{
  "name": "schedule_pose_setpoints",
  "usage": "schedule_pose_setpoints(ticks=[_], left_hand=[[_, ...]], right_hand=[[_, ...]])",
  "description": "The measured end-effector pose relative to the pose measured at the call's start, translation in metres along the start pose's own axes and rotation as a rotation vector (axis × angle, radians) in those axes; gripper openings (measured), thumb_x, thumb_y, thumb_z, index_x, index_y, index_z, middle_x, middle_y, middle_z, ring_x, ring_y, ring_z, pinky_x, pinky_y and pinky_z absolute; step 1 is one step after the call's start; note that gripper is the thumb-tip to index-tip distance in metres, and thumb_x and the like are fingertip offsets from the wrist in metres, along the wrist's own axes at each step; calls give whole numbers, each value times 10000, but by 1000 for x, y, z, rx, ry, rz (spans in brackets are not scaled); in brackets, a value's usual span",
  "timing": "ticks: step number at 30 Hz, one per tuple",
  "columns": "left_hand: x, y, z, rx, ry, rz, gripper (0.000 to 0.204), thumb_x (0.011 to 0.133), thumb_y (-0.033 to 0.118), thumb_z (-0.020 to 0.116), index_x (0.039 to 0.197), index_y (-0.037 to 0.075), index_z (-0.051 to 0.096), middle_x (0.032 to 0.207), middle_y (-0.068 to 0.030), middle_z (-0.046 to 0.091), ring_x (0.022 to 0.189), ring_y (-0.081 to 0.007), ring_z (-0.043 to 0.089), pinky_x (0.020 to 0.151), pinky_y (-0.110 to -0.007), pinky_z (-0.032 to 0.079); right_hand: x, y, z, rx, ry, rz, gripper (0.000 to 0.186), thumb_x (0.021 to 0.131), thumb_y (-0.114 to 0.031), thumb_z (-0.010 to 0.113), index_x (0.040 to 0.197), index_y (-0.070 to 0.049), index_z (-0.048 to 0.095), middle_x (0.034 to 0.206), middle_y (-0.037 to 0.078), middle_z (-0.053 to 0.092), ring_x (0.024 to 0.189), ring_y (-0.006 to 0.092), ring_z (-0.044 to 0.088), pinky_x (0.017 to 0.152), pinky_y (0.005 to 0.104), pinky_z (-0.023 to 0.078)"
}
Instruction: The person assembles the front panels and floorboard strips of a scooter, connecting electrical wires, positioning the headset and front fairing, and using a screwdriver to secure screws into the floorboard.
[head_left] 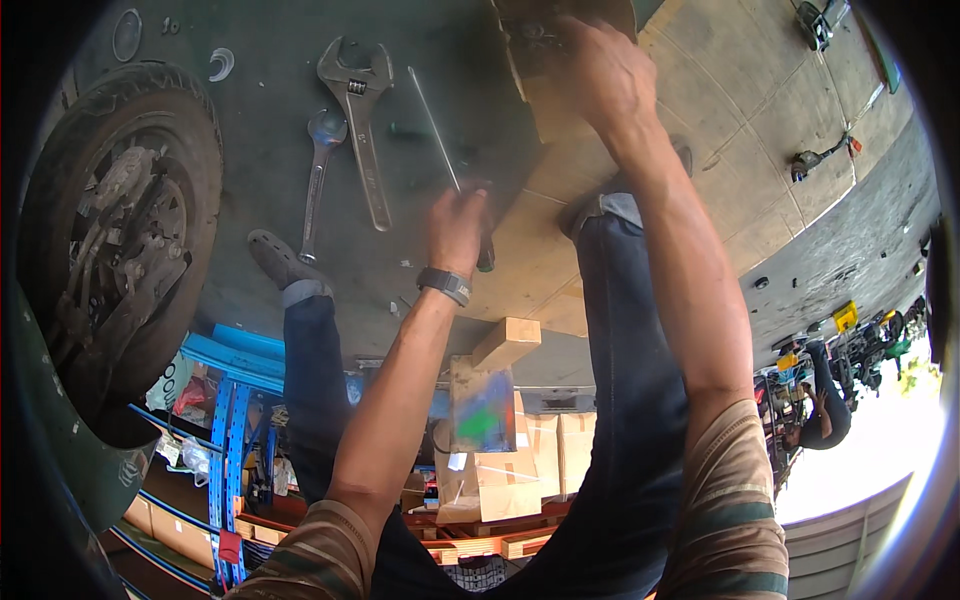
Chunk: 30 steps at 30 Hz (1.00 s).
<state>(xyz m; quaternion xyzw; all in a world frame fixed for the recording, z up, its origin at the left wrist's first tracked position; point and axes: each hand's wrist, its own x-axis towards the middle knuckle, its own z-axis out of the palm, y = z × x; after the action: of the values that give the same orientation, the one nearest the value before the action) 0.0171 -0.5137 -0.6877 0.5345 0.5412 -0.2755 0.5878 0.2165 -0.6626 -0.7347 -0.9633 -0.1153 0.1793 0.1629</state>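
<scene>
My left hand (455, 225) is closed on a screwdriver (433, 120) with a long thin metal shaft pointing up the picture; the hand is slightly blurred. Left of it lie an adjustable wrench (362, 130) and a smaller spanner (316, 190) on the dark floor surface. At top centre my right hand (600, 70) has curled fingers on something dark in shadow, which I cannot make out, over a piece of cardboard (560, 130).
A motorcycle wheel (125, 240) fills the left. Cardboard sheets (740, 90) lie right, with small metal parts (805, 160). A wooden block (505, 340), blue shelving (225, 450) and boxes (510, 485) appear low. A person (825, 400) is among machines at far right.
</scene>
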Motion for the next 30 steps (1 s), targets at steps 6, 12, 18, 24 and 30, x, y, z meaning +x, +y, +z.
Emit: schedule_pose_setpoints(ticks=[6, 12, 18, 24, 30], left_hand=[[-2, 3, 0, -11, 0, -31, 176, 917, 156, 619, 1066, 80, 672, 733, 4, 554, 631, -114, 581, 534, -275, 467], [3, 6, 1, -24, 16, -30, 169, 918, 152, 618, 1061, 79, 672, 730, 5, 551, 630, -114, 577, 542, -275, 471], [7, 0, 4, 21, -13, 15, 166, 921, 141, 611, 1056, 68, 675, 739, 3, 562, 635, -112, 577, 554, -272, 467], [-2, 28, 6, -25, 0, -25, 169, 924, 130, 604, 1056, 55, 676, 739, -1, 566, 648, -116, 579, 590, -275, 476], [-1, 37, 12, -41, -4, 27, 176, 917, 132, 615, 1053, 33, 671, 735, -5, 561, 643, -116, 569, 614, -294, 506]], right_hand=[[11, -17, -1, 92, -200, 129, 295, 869, -305, 623, 1108, -166, 725, 1091, 132, 695, 1015, 347, 654, 851, 446, 524], [9, 7, 3, 57, -153, 124, 299, 879, -323, 625, 1131, -188, 711, 1104, 128, 676, 1026, 352, 639, 836, 447, 522], [29, 6, 22, -161, -132, 17, 175, 842, -274, 641, 931, -150, 725, 971, 108, 706, 861, 336, 710, 683, 453, 560], [25, 21, 40, -194, -13, -49, 193, 886, -257, 576, 998, -176, 711, 1020, 89, 694, 850, 305, 710, 669, 439, 556], [27, 22, 36, -66, 97, -104, 344, 897, -329, 600, 1050, -37, 701, 1183, 252, 638, 977, 412, 658, 817, 486, 534]])
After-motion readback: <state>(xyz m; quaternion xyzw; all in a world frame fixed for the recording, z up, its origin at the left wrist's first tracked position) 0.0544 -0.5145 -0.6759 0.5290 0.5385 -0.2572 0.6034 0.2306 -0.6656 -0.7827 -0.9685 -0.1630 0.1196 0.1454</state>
